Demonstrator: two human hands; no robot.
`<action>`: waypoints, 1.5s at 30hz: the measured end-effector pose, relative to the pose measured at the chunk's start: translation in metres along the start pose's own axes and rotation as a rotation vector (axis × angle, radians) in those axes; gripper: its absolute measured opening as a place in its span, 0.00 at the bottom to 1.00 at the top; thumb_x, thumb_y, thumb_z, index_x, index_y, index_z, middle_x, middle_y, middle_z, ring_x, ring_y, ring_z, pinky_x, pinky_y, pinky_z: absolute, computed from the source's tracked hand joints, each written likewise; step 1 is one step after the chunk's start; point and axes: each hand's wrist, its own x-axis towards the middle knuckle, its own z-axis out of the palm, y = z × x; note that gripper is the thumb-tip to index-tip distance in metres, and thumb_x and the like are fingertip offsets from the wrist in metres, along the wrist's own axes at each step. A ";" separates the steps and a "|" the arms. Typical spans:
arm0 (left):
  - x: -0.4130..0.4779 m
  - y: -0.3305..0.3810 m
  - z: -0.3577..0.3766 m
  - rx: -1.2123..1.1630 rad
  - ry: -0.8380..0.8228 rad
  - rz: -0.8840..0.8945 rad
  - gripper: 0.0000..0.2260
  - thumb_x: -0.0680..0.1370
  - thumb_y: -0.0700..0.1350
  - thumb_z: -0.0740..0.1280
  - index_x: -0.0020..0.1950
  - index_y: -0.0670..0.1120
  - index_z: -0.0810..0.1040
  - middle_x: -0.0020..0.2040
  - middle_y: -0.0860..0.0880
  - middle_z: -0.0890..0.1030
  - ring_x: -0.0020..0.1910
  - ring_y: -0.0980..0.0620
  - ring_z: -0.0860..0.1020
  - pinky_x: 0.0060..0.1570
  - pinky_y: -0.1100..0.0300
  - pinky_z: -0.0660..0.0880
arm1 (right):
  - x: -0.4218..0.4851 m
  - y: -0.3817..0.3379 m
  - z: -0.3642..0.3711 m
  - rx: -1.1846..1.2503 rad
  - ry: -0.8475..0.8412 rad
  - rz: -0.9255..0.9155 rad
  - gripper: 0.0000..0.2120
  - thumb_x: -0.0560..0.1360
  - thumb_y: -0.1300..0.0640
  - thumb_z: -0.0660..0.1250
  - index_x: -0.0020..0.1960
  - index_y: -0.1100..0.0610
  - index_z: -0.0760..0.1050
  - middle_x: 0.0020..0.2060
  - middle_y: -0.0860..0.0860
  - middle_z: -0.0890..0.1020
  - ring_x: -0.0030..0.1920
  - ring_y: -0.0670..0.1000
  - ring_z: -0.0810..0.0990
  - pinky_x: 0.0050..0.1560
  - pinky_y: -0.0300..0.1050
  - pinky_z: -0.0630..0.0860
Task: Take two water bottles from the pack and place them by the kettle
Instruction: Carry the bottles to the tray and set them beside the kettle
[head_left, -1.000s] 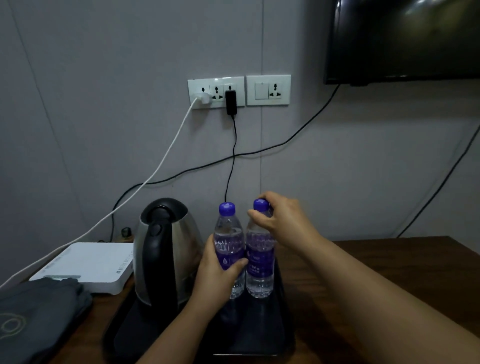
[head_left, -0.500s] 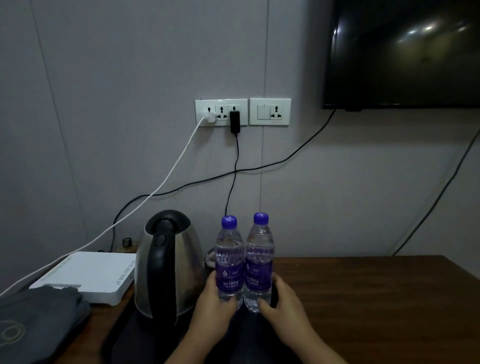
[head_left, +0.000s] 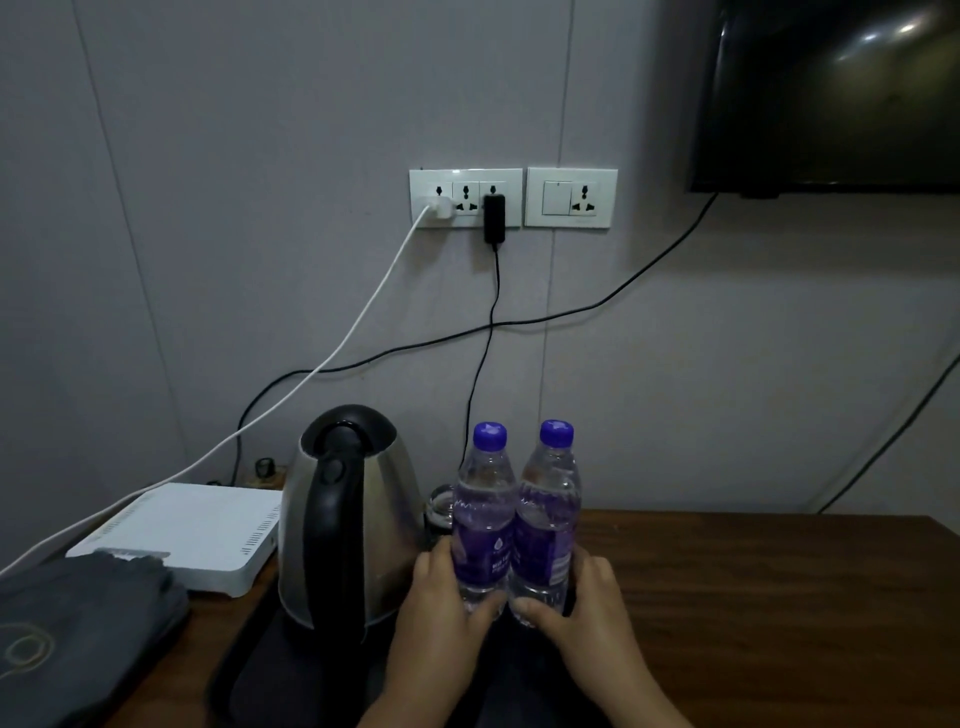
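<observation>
Two clear water bottles with purple labels and blue caps stand upright side by side on a black tray (head_left: 249, 670), just right of a steel kettle (head_left: 348, 519) with a black handle. My left hand (head_left: 436, 618) wraps the base of the left bottle (head_left: 483, 509). My right hand (head_left: 587, 613) holds the base of the right bottle (head_left: 550, 504). The bottles touch each other. The pack is out of view.
A glass (head_left: 441, 512) stands behind the bottles beside the kettle. A white router box (head_left: 192, 530) and a dark folded cloth (head_left: 78, 634) lie to the left. Cables hang from wall sockets (head_left: 467, 197). The wooden table (head_left: 779, 597) stretches right under a wall TV (head_left: 831, 93).
A second ago my right hand was on the right bottle's cap and my left on the other's middle; both hands have slid down to the bottle bases.
</observation>
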 end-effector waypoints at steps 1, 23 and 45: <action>0.000 0.000 0.001 -0.004 -0.007 0.003 0.24 0.68 0.54 0.77 0.58 0.67 0.69 0.52 0.60 0.73 0.45 0.67 0.77 0.39 0.75 0.70 | -0.001 0.000 -0.001 -0.007 -0.010 -0.019 0.34 0.66 0.41 0.76 0.66 0.32 0.64 0.57 0.38 0.69 0.64 0.44 0.72 0.67 0.48 0.71; -0.003 -0.003 -0.005 0.002 -0.067 0.017 0.27 0.70 0.50 0.74 0.68 0.59 0.71 0.59 0.57 0.78 0.53 0.69 0.76 0.50 0.74 0.71 | -0.001 0.006 0.001 -0.059 0.013 -0.051 0.28 0.70 0.40 0.73 0.68 0.34 0.68 0.59 0.37 0.69 0.64 0.41 0.71 0.65 0.44 0.70; -0.007 -0.005 -0.005 0.054 -0.008 -0.013 0.28 0.74 0.46 0.74 0.70 0.59 0.67 0.54 0.61 0.83 0.53 0.62 0.82 0.52 0.61 0.78 | -0.001 0.012 0.002 -0.102 0.024 -0.085 0.32 0.69 0.36 0.67 0.72 0.29 0.62 0.59 0.24 0.69 0.65 0.36 0.68 0.59 0.38 0.66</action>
